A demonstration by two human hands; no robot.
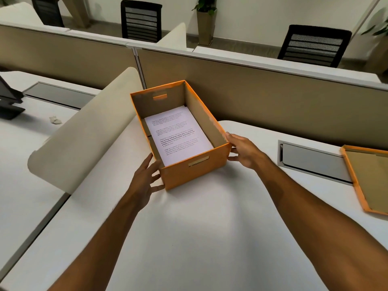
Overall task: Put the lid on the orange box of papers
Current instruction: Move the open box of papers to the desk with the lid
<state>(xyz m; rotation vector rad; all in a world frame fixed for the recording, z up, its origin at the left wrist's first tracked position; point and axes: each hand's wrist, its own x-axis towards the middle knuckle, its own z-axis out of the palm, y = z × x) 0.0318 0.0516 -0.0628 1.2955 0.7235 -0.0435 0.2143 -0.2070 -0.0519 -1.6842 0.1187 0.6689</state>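
An open orange box (pixel 195 171) stands on the white desk, angled, with a stack of printed papers (pixel 178 133) lying inside. My left hand (pixel 144 175) presses against the box's near left corner, fingers spread along its side. My right hand (pixel 243 150) grips the near right corner, thumb at the rim and fingers on the outer wall. The orange lid (pixel 369 181) lies upside down on the desk at the far right, partly cut off by the frame edge, apart from both hands.
A curved cream divider (pixel 88 131) rises left of the box. A beige partition (pixel 273 97) runs behind the desk. A grey cable hatch (pixel 310 160) sits between box and lid. A monitor stand (pixel 8 101) and crumpled paper (pixel 55 119) are on the left desk.
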